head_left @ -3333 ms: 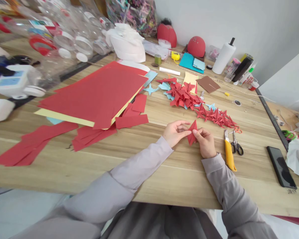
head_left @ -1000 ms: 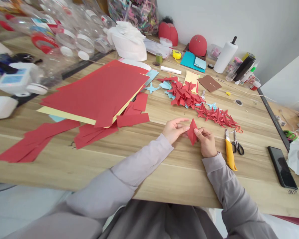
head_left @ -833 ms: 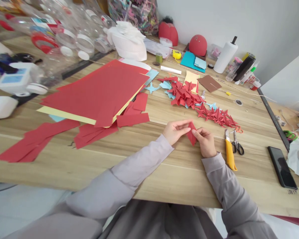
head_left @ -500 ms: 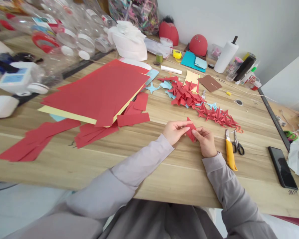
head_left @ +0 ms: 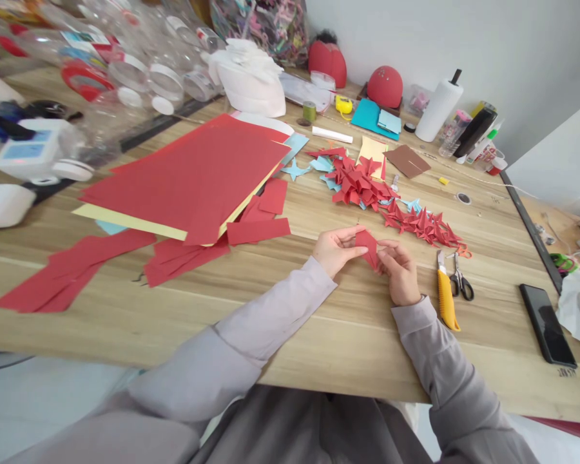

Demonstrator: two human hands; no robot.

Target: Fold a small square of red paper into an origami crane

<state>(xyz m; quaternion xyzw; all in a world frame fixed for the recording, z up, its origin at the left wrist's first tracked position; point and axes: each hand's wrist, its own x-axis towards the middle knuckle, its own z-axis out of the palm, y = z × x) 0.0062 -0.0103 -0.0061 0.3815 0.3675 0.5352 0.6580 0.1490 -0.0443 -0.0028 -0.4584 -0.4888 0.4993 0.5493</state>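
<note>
A small folded piece of red paper [head_left: 366,246] is held up between both hands, just above the wooden table. My left hand [head_left: 336,250] pinches its left side between thumb and fingers. On the other side, my right hand [head_left: 399,269] grips the right edge with thumb and fingertips. Beyond the hands lie a heap of red paper stars [head_left: 360,182] and a row of more red stars [head_left: 421,223], with some light blue ones among them. To the right of my right hand are a yellow utility knife [head_left: 447,299] and black-handled scissors [head_left: 461,282].
Large red paper sheets [head_left: 188,174] lie to the left, with red strips [head_left: 72,270] in front of them. A phone [head_left: 547,325] rests at the right. Clear plastic bottles [head_left: 140,64] crowd the back left. A paper roll [head_left: 439,109] stands by the wall.
The red paper has been turned so that a broader face shows. My left hand has shifted slightly left, and the right fingers have slid to the paper's right edge.
</note>
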